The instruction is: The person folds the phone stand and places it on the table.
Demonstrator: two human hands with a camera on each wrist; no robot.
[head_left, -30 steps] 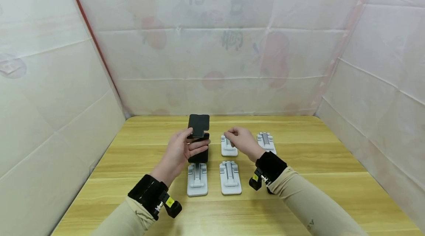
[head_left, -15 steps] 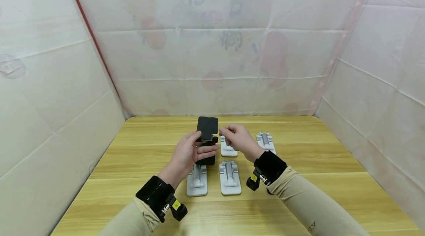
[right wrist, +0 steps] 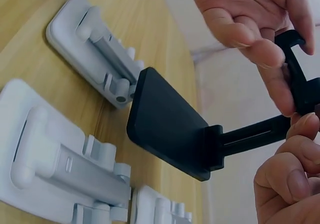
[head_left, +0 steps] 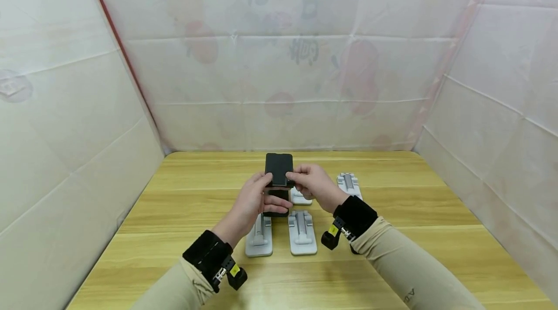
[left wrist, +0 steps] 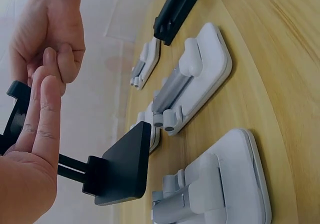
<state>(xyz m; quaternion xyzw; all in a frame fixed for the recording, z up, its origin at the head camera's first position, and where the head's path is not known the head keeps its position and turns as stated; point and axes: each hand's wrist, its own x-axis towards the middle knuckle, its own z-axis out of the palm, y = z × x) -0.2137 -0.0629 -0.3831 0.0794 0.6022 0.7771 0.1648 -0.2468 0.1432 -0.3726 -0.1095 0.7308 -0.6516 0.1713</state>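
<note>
A black folding phone stand (head_left: 279, 168) is held above the table, opened out, with its flat base (right wrist: 167, 126) hanging low and its arm stretched up to the cradle. My left hand (head_left: 267, 194) grips the stand's lower part from the left, fingers lying along it (left wrist: 42, 112). My right hand (head_left: 297, 177) pinches the upper cradle from the right. Both hands meet over the middle of the wooden table (head_left: 392, 213).
Several white folded phone stands lie flat on the table: two near me (head_left: 259, 236) (head_left: 302, 232), one half hidden behind the hands (head_left: 300, 197), one at the right rear (head_left: 348, 183). White sheet walls close in the left, back and right sides.
My left hand has carried the black stand to the right and slightly toward me. My right hand left the white stand, moved left and took hold of the black stand's top.
</note>
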